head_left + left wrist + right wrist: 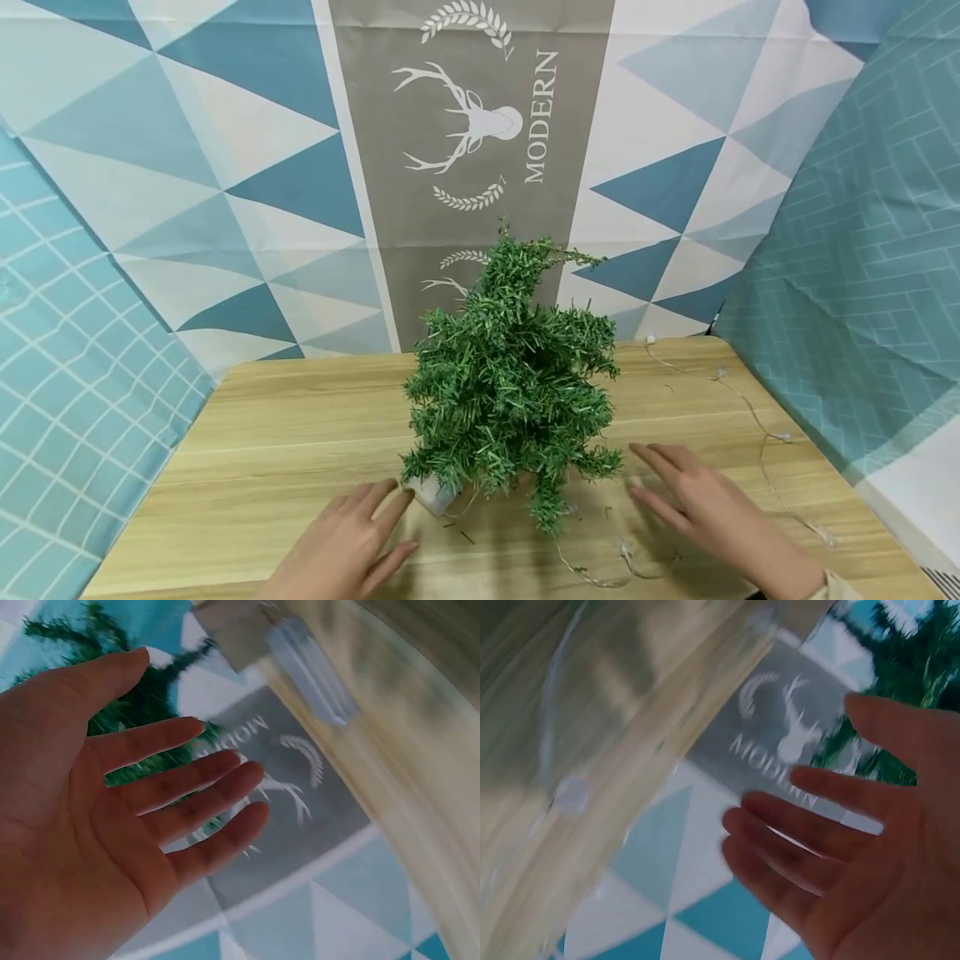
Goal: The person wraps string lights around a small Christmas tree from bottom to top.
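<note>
A small green artificial Christmas tree [510,392] stands near the middle of the wooden table, its tip bent to the right. My left hand [348,533] is to the left of it, fingers extended and holding nothing. Close to those fingertips a whitish, partly clear box [435,493] lies under the lower branches; it also shows in the left wrist view as a pale block [311,667]. On the tree's right side my right hand [701,508] hovers with spread, relaxed fingers, also empty. A thin light string [592,575] trails from beneath the tree's front branches.
The light string's wire [750,408] with small clear bulbs runs along the right side of the wooden table [285,442]. Bits of green needle lie on the tabletop. Patterned cloth [277,167] hangs behind and on both sides.
</note>
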Tool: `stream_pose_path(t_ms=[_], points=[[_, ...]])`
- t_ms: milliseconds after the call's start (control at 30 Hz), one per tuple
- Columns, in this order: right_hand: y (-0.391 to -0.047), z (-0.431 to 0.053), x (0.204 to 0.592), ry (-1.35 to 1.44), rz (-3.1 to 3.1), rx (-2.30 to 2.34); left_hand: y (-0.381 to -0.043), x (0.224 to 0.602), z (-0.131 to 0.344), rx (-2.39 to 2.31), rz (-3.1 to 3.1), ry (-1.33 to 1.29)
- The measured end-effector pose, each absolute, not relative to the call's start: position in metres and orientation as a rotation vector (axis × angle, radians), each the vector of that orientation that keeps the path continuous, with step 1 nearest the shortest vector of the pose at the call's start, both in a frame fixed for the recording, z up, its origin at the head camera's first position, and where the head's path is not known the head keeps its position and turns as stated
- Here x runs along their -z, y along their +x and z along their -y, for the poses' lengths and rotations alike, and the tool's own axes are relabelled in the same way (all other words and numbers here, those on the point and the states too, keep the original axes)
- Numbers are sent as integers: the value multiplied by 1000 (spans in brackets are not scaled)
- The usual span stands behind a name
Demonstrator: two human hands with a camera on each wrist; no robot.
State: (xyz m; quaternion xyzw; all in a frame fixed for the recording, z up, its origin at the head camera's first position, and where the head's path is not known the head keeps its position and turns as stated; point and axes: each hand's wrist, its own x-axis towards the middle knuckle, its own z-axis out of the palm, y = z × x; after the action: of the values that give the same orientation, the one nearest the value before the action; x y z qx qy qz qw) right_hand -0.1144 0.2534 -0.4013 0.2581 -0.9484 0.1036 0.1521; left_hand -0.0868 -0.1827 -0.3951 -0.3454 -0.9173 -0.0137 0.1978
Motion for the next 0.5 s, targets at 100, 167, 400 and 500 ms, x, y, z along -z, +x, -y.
stream_pose_path(t_ms=[100, 167, 400, 500], points=[[-113, -242, 402, 883, 2807, -372, -88, 390, 159, 62, 2598, -1057], [-114, -232, 403, 993, 2852, -437, -89, 386, 142, 57, 2648, -1120], [-122, -184, 415, 1089, 2914, -485, -87, 389, 103, -63, 2682, -1317], [-122, -170, 423, 975, 2903, -342, -89, 394, 89, -7, 2607, -1372]])
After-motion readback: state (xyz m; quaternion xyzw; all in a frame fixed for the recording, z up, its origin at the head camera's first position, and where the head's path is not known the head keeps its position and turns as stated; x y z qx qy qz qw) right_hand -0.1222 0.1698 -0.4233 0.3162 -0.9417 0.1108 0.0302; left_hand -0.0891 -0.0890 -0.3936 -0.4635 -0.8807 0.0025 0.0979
